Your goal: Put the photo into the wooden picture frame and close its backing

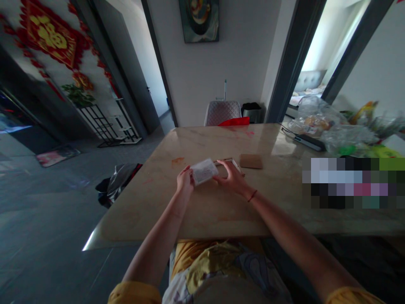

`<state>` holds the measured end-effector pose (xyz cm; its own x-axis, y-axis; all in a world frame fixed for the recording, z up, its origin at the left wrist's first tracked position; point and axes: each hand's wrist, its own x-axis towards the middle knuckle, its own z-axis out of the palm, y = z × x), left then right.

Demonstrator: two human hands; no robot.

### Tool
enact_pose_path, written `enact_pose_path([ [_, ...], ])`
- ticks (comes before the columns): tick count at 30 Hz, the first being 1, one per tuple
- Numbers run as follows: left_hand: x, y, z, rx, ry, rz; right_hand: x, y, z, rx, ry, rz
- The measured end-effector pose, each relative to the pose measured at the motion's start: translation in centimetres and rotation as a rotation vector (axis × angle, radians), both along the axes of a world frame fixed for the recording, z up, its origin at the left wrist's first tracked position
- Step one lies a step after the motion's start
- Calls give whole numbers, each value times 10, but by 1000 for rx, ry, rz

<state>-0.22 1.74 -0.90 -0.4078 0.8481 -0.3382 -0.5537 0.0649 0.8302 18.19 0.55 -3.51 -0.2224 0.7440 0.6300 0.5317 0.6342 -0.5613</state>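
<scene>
My left hand (186, 181) grips the left end of a flat, whitish, see-through rectangular packet (204, 171), held tilted above the table. Its contents are too blurred to make out. My right hand (232, 176) is at the packet's right end, thumb and fingers spread apart, the thumb close to the packet's corner. Partly behind that hand lies a shallow open box (236, 164) with a pale rim. I cannot tell whether the right fingers touch the box. Just right of it, a flat brown rectangular piece (251, 161) lies on the table.
The marble-look table (142, 211) has its left edge near my left arm. At the right stand a dark power strip (308, 142), clear plastic bags (344, 134) and a blurred-out patch. A chair (222, 110) with something red (236, 121) stands beyond the far edge.
</scene>
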Motion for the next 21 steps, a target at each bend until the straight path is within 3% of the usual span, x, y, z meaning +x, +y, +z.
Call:
enact_pose_path([
  [3,2,-1,1,29,-30,-45,-2,1,-3,-68,47,-10],
  [13,3,-4,5,121,-64,-138,-5,4,-7,-334,399,164],
  [21,6,-8,8,188,-34,-267,-3,12,-8,-364,465,13],
])
